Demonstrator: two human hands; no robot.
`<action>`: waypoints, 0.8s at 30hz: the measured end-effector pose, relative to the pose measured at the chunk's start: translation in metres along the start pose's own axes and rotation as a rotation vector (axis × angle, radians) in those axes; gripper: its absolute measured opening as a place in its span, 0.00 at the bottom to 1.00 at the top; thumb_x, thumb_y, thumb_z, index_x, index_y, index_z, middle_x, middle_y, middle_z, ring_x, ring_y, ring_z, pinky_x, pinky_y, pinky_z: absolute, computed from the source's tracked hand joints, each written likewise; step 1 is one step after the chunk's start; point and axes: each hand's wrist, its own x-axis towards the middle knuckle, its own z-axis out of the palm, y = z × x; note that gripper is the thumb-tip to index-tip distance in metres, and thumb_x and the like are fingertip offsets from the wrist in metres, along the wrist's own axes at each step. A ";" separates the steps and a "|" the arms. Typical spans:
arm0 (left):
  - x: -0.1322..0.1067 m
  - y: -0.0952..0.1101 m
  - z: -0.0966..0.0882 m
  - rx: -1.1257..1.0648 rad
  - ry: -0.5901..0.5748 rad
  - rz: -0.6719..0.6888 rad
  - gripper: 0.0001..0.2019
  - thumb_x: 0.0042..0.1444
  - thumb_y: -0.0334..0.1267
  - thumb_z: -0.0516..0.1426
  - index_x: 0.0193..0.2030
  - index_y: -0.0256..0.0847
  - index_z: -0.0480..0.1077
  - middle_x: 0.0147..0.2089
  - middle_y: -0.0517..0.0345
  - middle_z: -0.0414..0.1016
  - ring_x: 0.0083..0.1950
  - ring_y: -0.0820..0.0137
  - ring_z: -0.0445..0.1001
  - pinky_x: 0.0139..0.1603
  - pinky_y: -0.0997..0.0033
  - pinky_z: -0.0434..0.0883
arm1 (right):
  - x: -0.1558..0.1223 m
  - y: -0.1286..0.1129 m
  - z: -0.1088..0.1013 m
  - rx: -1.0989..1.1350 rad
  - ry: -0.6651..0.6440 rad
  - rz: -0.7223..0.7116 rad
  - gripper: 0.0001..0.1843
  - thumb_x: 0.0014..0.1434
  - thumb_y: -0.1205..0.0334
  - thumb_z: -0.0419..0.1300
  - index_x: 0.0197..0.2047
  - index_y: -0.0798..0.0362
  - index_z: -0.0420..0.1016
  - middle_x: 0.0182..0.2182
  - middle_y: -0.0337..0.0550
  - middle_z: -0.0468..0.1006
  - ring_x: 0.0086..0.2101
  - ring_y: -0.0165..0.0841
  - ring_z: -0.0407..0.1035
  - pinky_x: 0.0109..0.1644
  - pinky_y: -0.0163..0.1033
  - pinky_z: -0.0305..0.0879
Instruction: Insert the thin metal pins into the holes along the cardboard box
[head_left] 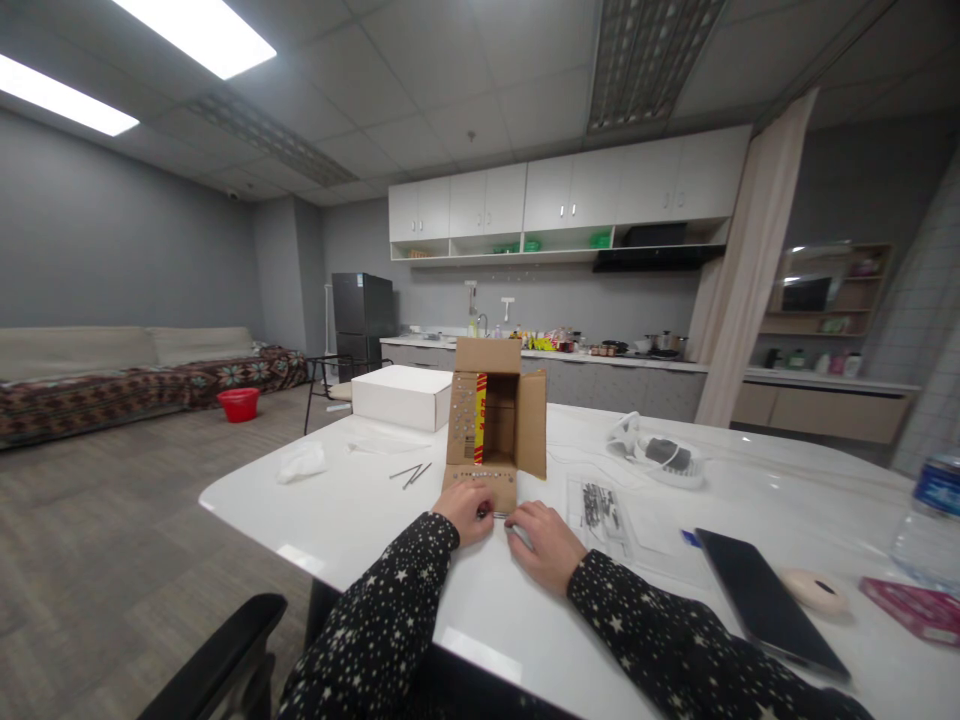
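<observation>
An open cardboard box [504, 425] stands on the white table, its opening facing me. A red-and-yellow label strip [481, 415] runs down its left flap, and small shiny bits dot that flap and the front flap [504, 490]. My left hand [469, 508] rests on the left part of the front flap with fingers curled. Close to the flap's lower right corner is my right hand [546, 545], its fingers bent in towards the left one. Something small and thin shows between the two hands at the flap's edge, but I cannot make out what it is.
A clear plastic case of small metal parts [601, 508] lies right of the box. Further right are a phone [769, 600], a white corded device [664, 460] and a water bottle [930, 525]. Leftward are metal rods [415, 475], a white box [401, 397] and crumpled tissue [301, 462].
</observation>
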 end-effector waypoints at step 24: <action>0.000 -0.001 0.002 -0.015 -0.022 0.022 0.02 0.45 0.33 0.55 0.25 0.40 0.68 0.28 0.58 0.70 0.32 0.69 0.69 0.34 0.72 0.64 | 0.000 0.001 0.000 -0.011 -0.006 -0.007 0.09 0.58 0.67 0.54 0.40 0.54 0.73 0.39 0.44 0.73 0.42 0.35 0.65 0.48 0.39 0.58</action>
